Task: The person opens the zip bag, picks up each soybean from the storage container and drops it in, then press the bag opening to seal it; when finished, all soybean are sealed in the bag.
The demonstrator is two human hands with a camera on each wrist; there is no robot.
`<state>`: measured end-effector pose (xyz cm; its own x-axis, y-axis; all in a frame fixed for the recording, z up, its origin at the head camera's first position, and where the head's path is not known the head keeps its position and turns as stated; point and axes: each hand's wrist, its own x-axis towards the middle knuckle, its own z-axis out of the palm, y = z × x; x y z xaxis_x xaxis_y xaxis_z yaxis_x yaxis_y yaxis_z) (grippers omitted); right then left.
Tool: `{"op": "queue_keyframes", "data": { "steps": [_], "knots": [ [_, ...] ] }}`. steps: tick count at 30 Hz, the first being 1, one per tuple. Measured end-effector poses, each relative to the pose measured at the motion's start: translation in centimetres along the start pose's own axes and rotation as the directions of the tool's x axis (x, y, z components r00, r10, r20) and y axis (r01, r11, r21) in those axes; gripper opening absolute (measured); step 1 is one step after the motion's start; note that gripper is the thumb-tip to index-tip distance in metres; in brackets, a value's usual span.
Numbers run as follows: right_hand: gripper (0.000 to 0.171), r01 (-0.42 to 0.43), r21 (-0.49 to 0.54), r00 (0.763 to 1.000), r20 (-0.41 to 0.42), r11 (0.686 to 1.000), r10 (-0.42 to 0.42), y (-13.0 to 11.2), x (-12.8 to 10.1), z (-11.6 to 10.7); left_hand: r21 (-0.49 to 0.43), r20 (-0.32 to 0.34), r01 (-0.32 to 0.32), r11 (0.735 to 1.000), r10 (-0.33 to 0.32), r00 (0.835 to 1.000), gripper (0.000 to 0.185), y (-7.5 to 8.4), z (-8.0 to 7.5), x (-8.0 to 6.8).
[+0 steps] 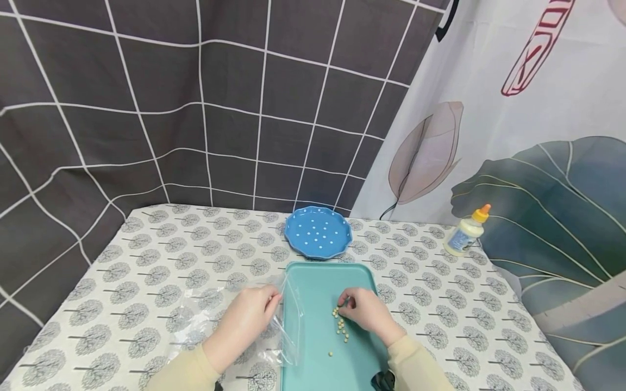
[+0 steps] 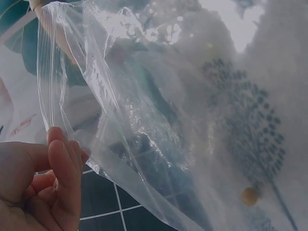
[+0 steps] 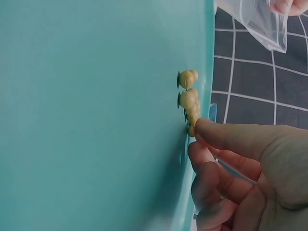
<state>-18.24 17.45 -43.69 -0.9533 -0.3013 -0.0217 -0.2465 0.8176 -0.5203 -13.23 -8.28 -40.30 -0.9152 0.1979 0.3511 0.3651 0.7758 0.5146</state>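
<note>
The small round yellow beans (image 1: 340, 324) on the flat teal plastic tray (image 1: 318, 282) are pinched at by the right hand (image 1: 368, 311); the clear plastic zip bag (image 1: 235, 320) is held pinched in the left hand (image 1: 246, 320). Beans could be scattered if nudged, or the bag mouth let sag.

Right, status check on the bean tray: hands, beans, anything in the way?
Left hand pinches clear plastic bag. Right hand touches small yellow beans on teal tray. Nothing in the way.

We see the head view evenly and softly lit, with only faint shadows on the flat turquoise plastic tray (image 1: 318, 288) and the grid lines of the dark checked curtain (image 1: 195, 108) bowing at the edges. In the left wrist view, glare streaks the crumpled clear plastic bag (image 2: 144, 110), and everything behind it blurs. The right wrist view is sharp on the small round yellow beans (image 3: 188, 94).
</note>
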Motion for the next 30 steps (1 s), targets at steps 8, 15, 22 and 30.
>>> {"op": "queue_keyframes", "data": {
  "steps": [8, 15, 22, 30],
  "knots": [
    [0.011, 0.011, -0.010, 1.000, 0.020, 1.000, -0.011, -0.03, 0.28, 0.07, 0.001, 0.003, -0.009, 1.000, 0.009, 1.000, 0.007, 0.12, 0.09, 0.01],
    [0.014, 0.041, -0.023, 0.999, 0.005, 0.999, -0.040, 0.00, 0.41, 0.21, -0.017, 0.003, -0.015, 1.000, 0.015, 1.000, 0.007, 0.28, 0.01, -0.02],
    [0.015, 0.059, -0.028, 0.998, -0.003, 0.998, -0.060, -0.15, 0.33, 0.32, -0.033, 0.003, -0.021, 0.999, 0.021, 1.000, 0.007, 0.25, 0.02, -0.04],
    [0.014, 0.053, -0.030, 0.999, -0.008, 0.998, -0.054, -0.37, 0.19, 0.26, -0.014, -0.001, -0.011, 1.000, 0.011, 1.000, 0.007, 0.16, 0.04, -0.06]
  ]
}}
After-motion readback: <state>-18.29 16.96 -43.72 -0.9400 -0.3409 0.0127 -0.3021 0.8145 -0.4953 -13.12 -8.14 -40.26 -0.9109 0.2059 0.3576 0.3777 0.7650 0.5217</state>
